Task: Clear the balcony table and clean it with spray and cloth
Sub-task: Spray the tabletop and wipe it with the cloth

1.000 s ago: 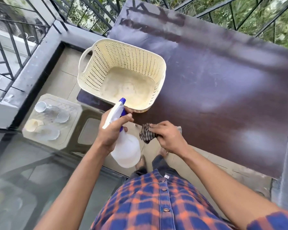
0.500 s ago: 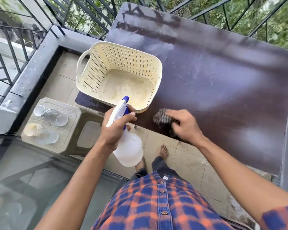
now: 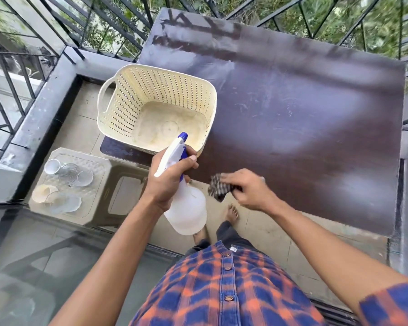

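Left hand gripping spray bottle, right hand pinching cloth, seemingly on table

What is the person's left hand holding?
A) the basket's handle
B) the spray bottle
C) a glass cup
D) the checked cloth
B: the left hand is wrapped round the neck of the white spray bottle, while the right hand holds the checked cloth at the near edge of the table.
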